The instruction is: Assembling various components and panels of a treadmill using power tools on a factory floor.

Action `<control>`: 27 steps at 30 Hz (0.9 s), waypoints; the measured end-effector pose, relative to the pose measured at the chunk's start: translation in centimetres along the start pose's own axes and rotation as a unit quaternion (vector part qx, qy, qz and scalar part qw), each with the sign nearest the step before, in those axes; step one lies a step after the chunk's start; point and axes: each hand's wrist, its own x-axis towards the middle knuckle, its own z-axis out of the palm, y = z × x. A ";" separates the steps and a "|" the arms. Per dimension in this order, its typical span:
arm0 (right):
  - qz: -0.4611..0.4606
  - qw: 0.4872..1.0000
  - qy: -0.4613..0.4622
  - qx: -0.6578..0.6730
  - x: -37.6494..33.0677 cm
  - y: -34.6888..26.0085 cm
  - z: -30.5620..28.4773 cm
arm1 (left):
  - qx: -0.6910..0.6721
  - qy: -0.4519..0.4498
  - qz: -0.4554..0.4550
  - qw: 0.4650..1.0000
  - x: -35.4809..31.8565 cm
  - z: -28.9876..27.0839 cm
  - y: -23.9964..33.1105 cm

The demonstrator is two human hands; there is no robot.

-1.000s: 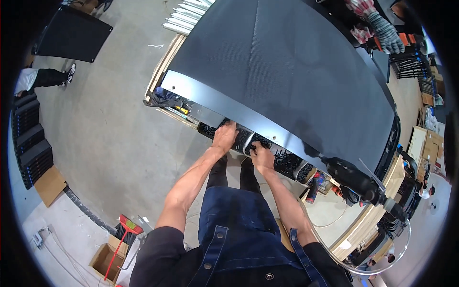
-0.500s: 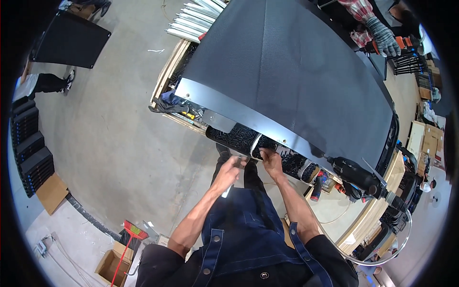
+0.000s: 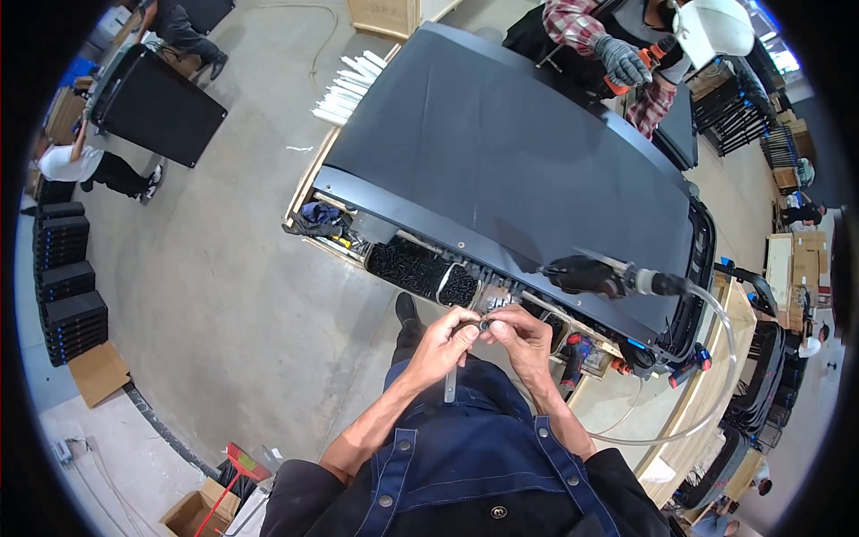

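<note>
Above my apron, my left hand [image 3: 440, 347] and my right hand [image 3: 523, 340] meet, fingertips pinched together. A small dark round piece [image 3: 484, 325] sits between the fingertips; its kind is too small to tell. Below my left hand, which is closed around it, a flat silvery metal strip [image 3: 450, 386] sticks out. Just beyond my hands are bins of black screws [image 3: 407, 267] and a white-rimmed bin of small black parts [image 3: 457, 288]. Over them reaches the edge of a large dark panel [image 3: 528, 170]. A black power tool [image 3: 582, 274] with a clear hose lies on its right part.
A co-worker's gloved hand [image 3: 622, 61] holds an orange tool beyond the panel. White tubes [image 3: 351, 88] are stacked at its far left. A red-and-black cordless tool [image 3: 574, 360] lies right of my hands. Two other people handle a dark panel [image 3: 161, 106] at far left.
My hands have come together and nearer to me; my right hand has left the bins with the small piece. The view has shifted, and the co-worker shows more fully.
</note>
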 end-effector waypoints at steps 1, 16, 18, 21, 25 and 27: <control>0.004 1.000 -0.004 -0.001 -0.5 -0.7 -0.6 | -0.001 0.007 0.020 1.000 -0.3 1.1 0.2; 0.170 0.912 -0.149 0.341 -3.9 0.6 -8.1 | 0.454 0.142 0.330 0.815 -1.8 9.1 1.2; 0.172 0.912 -0.156 0.339 -4.0 0.7 -8.2 | 0.495 0.140 0.327 0.793 -2.1 9.4 1.0; 0.151 0.946 -0.156 0.240 -3.8 1.5 -9.2 | 0.118 0.124 0.123 0.978 -1.4 10.2 -0.7; 0.151 0.985 -0.076 -0.018 -1.5 -1.2 -11.2 | 0.005 0.127 -0.031 0.991 1.4 8.4 -5.3; -0.061 0.988 0.059 -0.132 -0.1 -2.6 -12.3 | -0.102 0.138 -0.121 0.978 3.4 6.5 -8.7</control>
